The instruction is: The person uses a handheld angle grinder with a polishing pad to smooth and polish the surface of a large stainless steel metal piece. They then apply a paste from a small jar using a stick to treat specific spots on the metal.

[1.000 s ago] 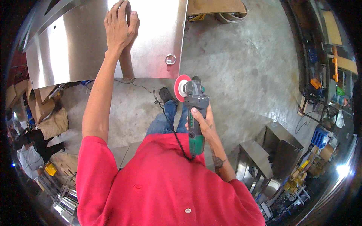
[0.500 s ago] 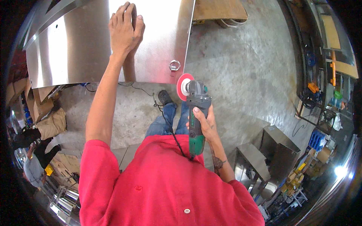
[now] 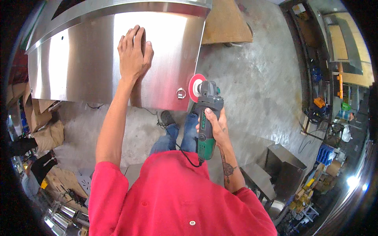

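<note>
My left hand (image 3: 134, 55) lies flat on a brushed stainless steel panel (image 3: 90, 63), its fingers stretched toward the far edge. In my right hand (image 3: 215, 125) is a green and black angle grinder (image 3: 206, 118), gripped round its body with the thumb on top. A red disc (image 3: 195, 88) with a pale centre sits on the grinder's head, right by the panel's right edge; whether it touches the metal I cannot tell. Close to that corner, a small metal ring (image 3: 181, 93) is on the panel. The black cord (image 3: 188, 160) leaves the grinder's rear end and loops against my red shirt.
A brown board (image 3: 228, 23) stands beyond the panel's right side. Steel box-shaped pieces (image 3: 281, 165) rest on the concrete floor (image 3: 260, 94) at the right. Dark shelving (image 3: 311, 51) lines the far right. Cardboard (image 3: 49, 131) lies at the left, near another person's dark-trousered legs (image 3: 41, 169).
The panel sits lower in the picture, and more of its far edge shows. My left hand remains flat on it. The grinder is now beside the panel's right edge, above the near corner.
</note>
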### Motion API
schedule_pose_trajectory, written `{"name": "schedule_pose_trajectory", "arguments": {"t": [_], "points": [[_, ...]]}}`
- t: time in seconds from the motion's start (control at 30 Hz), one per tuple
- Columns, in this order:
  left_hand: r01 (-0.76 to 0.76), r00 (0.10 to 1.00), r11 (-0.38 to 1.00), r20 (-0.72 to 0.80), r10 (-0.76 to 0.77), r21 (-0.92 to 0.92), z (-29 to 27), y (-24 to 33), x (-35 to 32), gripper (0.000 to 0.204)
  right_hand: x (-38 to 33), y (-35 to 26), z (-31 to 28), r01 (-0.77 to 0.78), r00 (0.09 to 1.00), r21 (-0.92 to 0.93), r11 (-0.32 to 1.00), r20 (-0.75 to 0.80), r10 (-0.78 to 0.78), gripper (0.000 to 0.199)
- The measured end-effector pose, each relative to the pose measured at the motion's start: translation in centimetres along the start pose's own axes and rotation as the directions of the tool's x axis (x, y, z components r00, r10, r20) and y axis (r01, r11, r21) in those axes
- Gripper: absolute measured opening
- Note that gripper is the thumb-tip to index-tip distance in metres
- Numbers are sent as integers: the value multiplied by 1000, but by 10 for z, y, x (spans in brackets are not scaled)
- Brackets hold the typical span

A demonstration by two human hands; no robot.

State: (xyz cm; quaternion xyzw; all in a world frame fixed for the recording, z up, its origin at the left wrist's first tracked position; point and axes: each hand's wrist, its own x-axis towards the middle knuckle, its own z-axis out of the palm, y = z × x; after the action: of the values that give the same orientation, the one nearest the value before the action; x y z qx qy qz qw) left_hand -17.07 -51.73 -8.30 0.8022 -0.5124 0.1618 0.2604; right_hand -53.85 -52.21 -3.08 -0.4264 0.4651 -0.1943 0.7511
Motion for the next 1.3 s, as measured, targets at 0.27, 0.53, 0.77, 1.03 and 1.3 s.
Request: {"name": "schedule_pose_trajectory", "arguments": {"t": [0.27,0.53,0.77,1.03,1.3], "points": [[34,999,999,9,-34,-5,0,3,0,60,48,-40,-1,67,998,-35,997,-2,-67,60],[12,1000,1000,-8,-12,20,1,2,1,58,97,-83,0,167,985,-141,976,-23,-172,62],[7,1000,1000,-11,-7,27,1,2,-1,57,117,-113,4,209,978,-167,964,22,-208,62],[28,998,996,-45,-32,-82,-3,2,-2,53,109,-108,4,158,987,-24,987,-21,-159,60],[271,690,697,639,341,-664,-95,137,-88,66,51,-39,-37,194,957,215,957,-256,-137,54]]}}
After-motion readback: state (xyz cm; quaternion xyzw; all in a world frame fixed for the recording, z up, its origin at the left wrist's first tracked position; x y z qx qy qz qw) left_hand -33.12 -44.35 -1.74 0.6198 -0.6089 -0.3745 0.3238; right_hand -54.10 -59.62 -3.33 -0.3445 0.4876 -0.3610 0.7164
